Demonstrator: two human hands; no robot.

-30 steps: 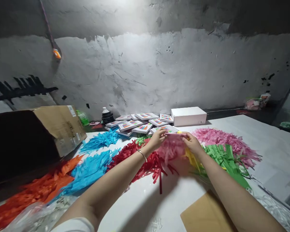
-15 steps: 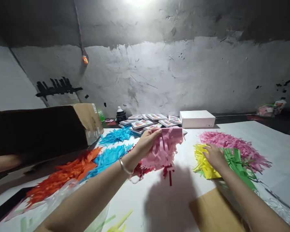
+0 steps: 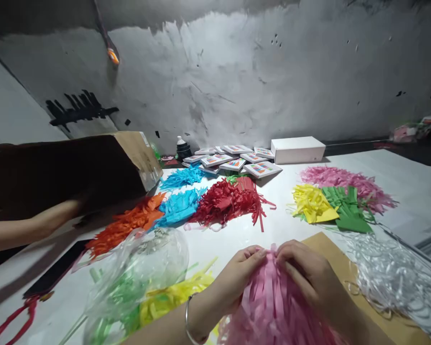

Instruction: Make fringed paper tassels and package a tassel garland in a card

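Observation:
Low in front of me, a pink fringed paper tassel hangs with its strips downward. My left hand, a silver bangle at its wrist, pinches the tassel's top edge between thumb and fingers. Close beside it, my right hand is closed on the other side of the same top edge. Part of the pink paper is hidden behind both hands. Beyond them lies a heap of red fringed paper. Yellow fringed paper and green fringed paper rest on the right.
Another person's arm reaches into a cardboard box at left. Blue, orange and pink fringes lie about. Flat boxes and a white box stand behind. White cord tangles at right; a plastic bag lies left.
My left hand has come down and closer with the pink paper. My right hand has left the yellow fringe and grips the pink paper too. The view tilts lower; the other person's arm reaches farther in.

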